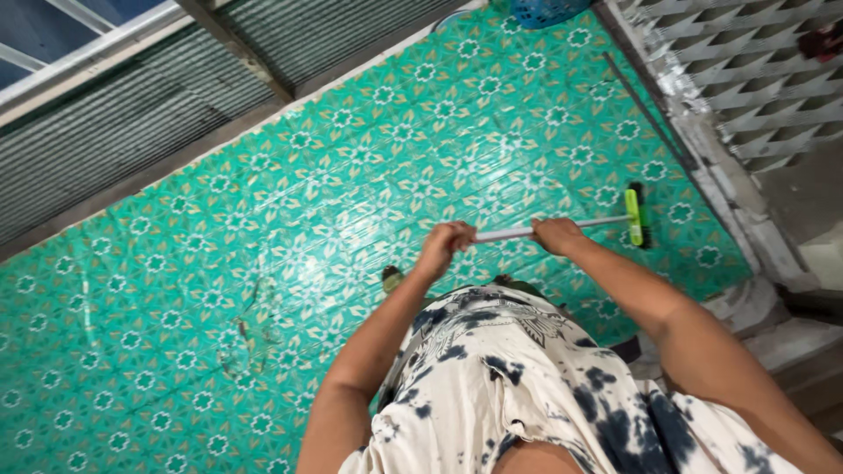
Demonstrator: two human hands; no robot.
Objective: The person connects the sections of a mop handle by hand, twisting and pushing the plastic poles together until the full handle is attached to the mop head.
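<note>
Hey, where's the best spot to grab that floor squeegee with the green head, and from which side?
Grip the squeegee by its pale straight handle, coming from above. The pole lies low and nearly level over the green floor, as the left hand and right hand hold it.

Floor (263,263): teal-green, white-and-tan flower pattern. Broom head (634,217): lime green; handle (544,229) white. Shirt (518,369): cream, navy tie-dye blotches.

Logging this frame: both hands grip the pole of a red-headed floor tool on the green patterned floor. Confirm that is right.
Not quite. The head view shows the tool's head is green, not red. The rest holds: the left hand and the right hand both grip the pole above the green patterned floor.
</note>
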